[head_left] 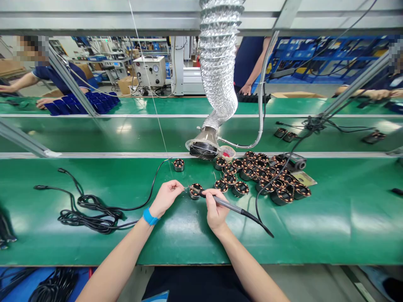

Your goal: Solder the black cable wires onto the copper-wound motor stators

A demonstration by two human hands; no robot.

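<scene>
My right hand grips a grey soldering iron like a pen, its tip pointing left at a round motor stator with copper windings. The stator stands on the green bench between my hands. From the left, my left hand, with a blue band at the wrist, pinches a thin strand of solder wire, which hangs down from above. The wire's short end reaches toward the stator and the iron tip; whether they touch is too small to tell. Another stator stands just behind my left hand.
Several stators crowd the bench at right, beside an iron holder. A fume duct hangs ahead, near a small cup. Coiled black cables lie at left. Co-workers sit or stand across the bench.
</scene>
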